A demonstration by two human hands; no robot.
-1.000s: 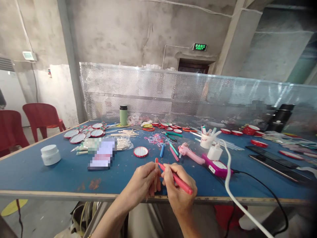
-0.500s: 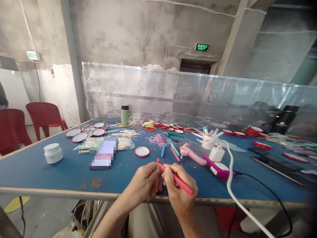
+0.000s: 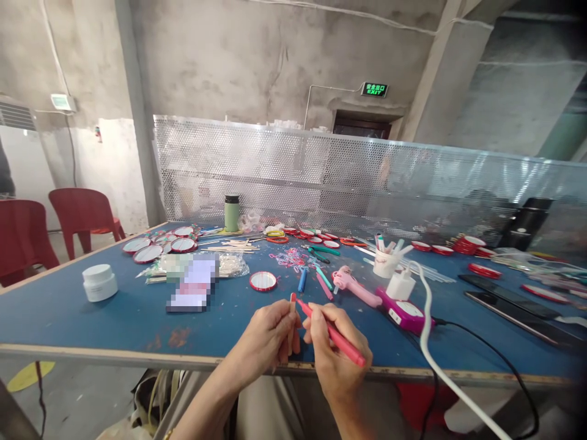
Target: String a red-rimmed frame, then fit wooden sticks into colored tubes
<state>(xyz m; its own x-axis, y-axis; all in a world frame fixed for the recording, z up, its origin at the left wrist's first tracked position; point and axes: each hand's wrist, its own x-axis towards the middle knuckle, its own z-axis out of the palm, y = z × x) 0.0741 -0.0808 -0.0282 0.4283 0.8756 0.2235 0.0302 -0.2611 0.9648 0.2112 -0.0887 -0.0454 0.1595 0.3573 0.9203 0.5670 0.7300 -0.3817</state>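
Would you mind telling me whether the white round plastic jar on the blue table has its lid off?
No, the white round plastic jar stands closed with its lid on, near the left edge of the blue table.

Soft, even daylight is filling the scene, and no single source is showing. The blue table [image 3: 92,318] is reading bright and clear, with only faint shadows lying beneath the items on it. The perforated metal screen [image 3: 321,177] behind the table is catching a mild silvery sheen. Wide-angle distortion is bending the wall lines above the screen and bowing the table's near edge. A pixelated patch [image 3: 192,284] is masking one item on the table. The far right corners are darkening.
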